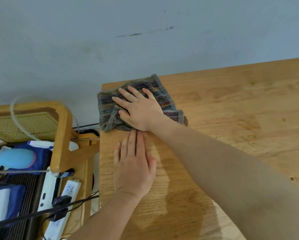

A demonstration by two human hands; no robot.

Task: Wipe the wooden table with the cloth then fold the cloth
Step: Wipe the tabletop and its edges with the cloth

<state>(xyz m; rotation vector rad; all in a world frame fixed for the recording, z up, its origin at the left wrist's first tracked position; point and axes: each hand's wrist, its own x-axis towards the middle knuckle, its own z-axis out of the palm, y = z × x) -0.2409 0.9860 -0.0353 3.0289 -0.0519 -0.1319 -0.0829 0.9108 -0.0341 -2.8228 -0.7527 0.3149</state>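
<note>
A grey cloth with coloured stripes (107,108) lies bunched at the far left corner of the wooden table (232,104). My right hand (138,110) presses flat on top of it, fingers spread, the arm reaching in from the lower right. My left hand (134,163) rests palm down on the bare wood just in front of the cloth, fingers together, its fingertips close to the cloth's near edge. Neither hand grips anything.
Past the table's left edge stands a wooden chair with a cane back (32,125). Below it lie a white power strip (67,193), black cables (41,212), a blue toy (15,158) and blue fabric. A pale grey wall (127,40) backs the table.
</note>
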